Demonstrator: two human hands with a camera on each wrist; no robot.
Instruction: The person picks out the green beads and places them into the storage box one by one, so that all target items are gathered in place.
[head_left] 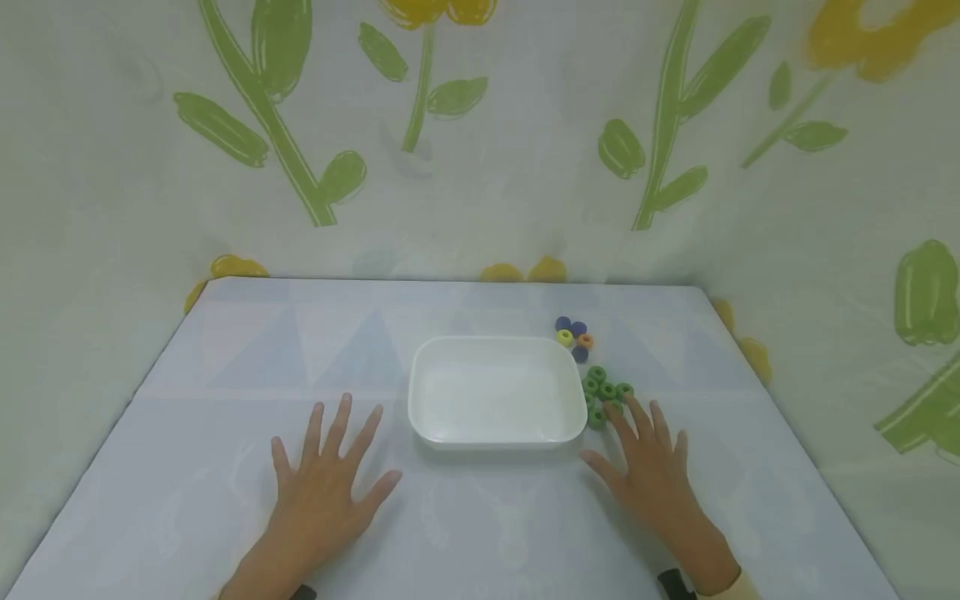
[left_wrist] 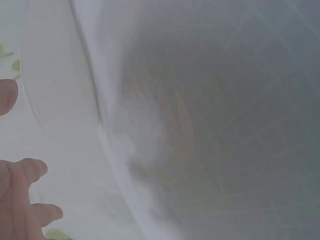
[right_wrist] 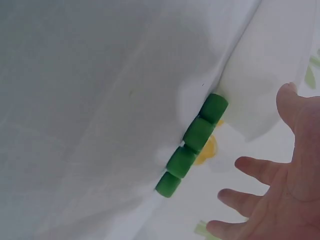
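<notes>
A white rectangular tray [head_left: 427,392] sits in the middle of the pale table, with nothing in it. Several green ring beads [head_left: 604,392] lie just right of the tray; the green beads [right_wrist: 192,145] show in a row in the right wrist view. Behind them lies a small cluster of blue, yellow and orange beads [head_left: 573,337]. My left hand [head_left: 324,475] lies flat with fingers spread, left of the tray. My right hand [head_left: 647,462] lies flat too, its fingertips just short of the green beads. The tray's edge [left_wrist: 55,90] fills part of the left wrist view.
A cloth backdrop [head_left: 480,133] printed with green stems and yellow flowers walls in the table on three sides. The table's far edge [head_left: 450,282] runs behind the beads.
</notes>
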